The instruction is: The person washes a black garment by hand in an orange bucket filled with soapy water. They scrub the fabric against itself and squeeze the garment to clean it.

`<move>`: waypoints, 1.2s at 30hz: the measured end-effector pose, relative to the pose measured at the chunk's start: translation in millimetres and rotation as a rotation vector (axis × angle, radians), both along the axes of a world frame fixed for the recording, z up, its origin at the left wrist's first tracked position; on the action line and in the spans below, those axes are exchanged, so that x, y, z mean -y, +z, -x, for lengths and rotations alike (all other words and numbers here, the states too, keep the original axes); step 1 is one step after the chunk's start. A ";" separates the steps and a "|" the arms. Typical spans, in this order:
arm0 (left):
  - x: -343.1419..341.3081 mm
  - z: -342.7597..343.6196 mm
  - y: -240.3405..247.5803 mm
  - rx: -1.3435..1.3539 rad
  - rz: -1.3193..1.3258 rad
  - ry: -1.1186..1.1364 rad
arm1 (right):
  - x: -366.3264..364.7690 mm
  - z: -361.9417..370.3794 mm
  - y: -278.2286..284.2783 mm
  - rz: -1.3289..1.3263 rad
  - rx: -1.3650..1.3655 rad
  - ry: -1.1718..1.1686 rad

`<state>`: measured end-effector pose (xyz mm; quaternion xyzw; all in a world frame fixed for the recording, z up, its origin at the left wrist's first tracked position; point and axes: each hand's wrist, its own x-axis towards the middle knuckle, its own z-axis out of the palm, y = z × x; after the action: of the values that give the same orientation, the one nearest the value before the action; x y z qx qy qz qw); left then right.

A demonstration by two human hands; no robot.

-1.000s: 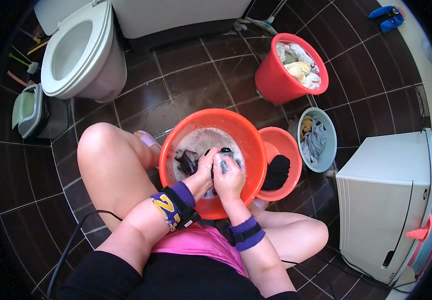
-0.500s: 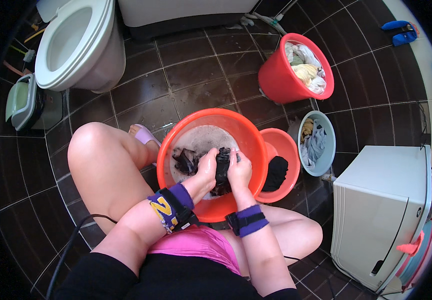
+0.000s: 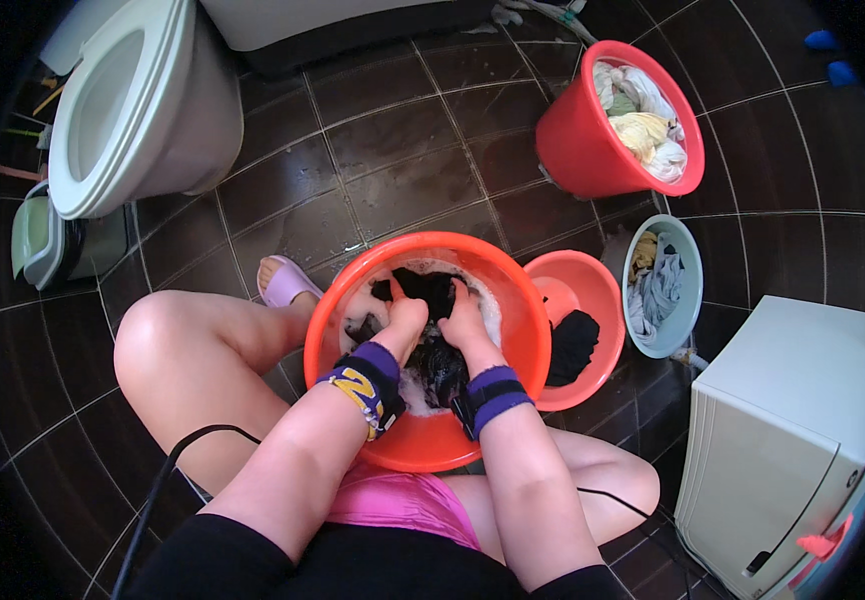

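Observation:
Both hands are down inside a large orange-red basin [image 3: 423, 455] of sudsy water. My left hand [image 3: 408, 322] is closed on the left side of a soaked black cloth [image 3: 425, 288]. Its right side is held by my right hand [image 3: 465, 320]. Between the hands the cloth spreads out, and more wet black fabric [image 3: 440, 365] hangs or lies toward me, partly under the wrists. Some fingers are hidden by the cloth. White foam rings the fabric, and a greyish dark bit of cloth [image 3: 363, 327] shows at the left.
A smaller pink-red basin [image 3: 603, 300] with a black cloth bundle touches the right side. Beyond stand a light blue basin [image 3: 691, 300] of clothes and a tall red bucket [image 3: 573, 140] of laundry. A toilet [image 3: 183, 130], a bin [image 3: 83, 250] and a white cabinet [image 3: 783, 370] stand around.
My hands have moved forward and down into the suds. The black cloth, bunched between them before, is now spread out. The view has shifted slightly.

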<state>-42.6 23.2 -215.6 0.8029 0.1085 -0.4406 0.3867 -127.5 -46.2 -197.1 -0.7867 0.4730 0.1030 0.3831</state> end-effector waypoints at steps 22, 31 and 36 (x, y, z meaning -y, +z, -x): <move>0.3 -16.0 -5.3 -0.245 0.421 0.320 | -35.3 -21.1 76.1 -0.057 0.436 -0.287; -26.1 -19.2 94.2 -0.600 0.685 -0.025 | -98.1 15.7 162.7 0.153 0.703 -0.300; -38.3 -7.3 80.5 -0.611 0.661 0.243 | -87.7 16.5 132.4 0.365 0.637 -0.385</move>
<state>-35.4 61.5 -135.1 0.4514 0.1646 -0.6194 0.6209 -144.0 41.5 -64.6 -0.7313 0.4799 -0.3046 0.3769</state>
